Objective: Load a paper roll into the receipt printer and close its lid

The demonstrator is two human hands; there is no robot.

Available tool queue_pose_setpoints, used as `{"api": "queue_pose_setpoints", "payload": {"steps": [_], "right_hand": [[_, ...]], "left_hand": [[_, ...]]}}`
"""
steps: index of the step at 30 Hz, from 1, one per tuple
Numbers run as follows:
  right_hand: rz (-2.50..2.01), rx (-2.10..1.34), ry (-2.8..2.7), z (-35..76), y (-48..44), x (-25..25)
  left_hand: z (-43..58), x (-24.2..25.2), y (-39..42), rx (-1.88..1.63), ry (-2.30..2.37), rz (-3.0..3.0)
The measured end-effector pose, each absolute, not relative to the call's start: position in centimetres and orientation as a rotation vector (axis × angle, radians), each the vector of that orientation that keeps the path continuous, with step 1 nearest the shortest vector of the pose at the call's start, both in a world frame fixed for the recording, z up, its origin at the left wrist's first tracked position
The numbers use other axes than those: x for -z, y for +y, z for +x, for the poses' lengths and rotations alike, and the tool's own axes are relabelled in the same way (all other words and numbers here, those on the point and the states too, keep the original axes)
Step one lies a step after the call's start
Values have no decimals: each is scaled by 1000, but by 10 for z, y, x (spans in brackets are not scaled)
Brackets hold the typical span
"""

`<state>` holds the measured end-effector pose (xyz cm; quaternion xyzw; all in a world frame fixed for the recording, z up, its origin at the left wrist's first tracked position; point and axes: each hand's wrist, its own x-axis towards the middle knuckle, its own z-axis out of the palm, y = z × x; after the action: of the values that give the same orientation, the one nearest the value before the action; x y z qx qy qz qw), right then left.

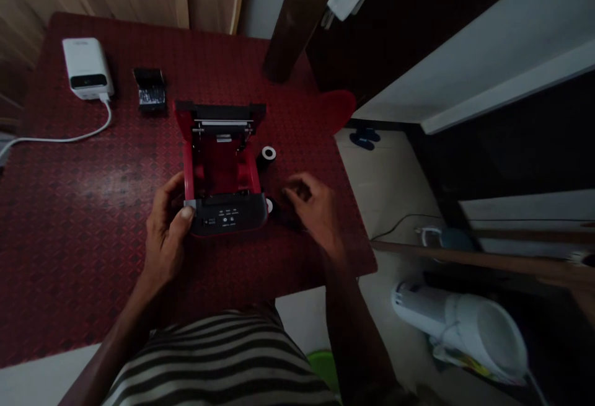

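A small red and black printer (226,214) sits on the table with its lid raised, showing a red compartment inside. My left hand (167,232) grips its left front corner, thumb on the black panel and fingers along the side. To the right of the printer, my right hand (313,207) hovers with fingers curled toward the thumb; whether anything is pinched there is too dark to make out. A dark roll with a white end (268,152) stands by the printer's right side. Another white-ended roll (269,206) is partly visible at the front right corner, near my right hand.
A white power bank (86,66) with a cable lies at the back left of the red-patterned table (111,257). Beside it is a crumpled black wrapper (151,91). A tall brown bottle (295,18) with a green cap stands at the back; a red rounded object (341,111) is at the right edge.
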<state>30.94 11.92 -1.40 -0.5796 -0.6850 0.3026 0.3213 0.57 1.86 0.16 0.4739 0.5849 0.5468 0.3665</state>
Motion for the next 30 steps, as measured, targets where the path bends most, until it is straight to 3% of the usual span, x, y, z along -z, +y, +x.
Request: {"api": "queue_pose_setpoints", "payload": {"steps": [12,17,22,30], "right_hand": [[-1315,-957,-1875,281,85,13],[-1318,-995,-1792,301,73,-39],[-1178,-804,-2078,288,88,-102],[-1145,-357,-2834,193,128,-111]], "left_hand": [[5,-1,21,-1421,1504,1266],[7,-1,22,-1443,1482,1203],[7,1,21,-1433,1476,1176],[4,15,21,-1463,1455,1283]]}}
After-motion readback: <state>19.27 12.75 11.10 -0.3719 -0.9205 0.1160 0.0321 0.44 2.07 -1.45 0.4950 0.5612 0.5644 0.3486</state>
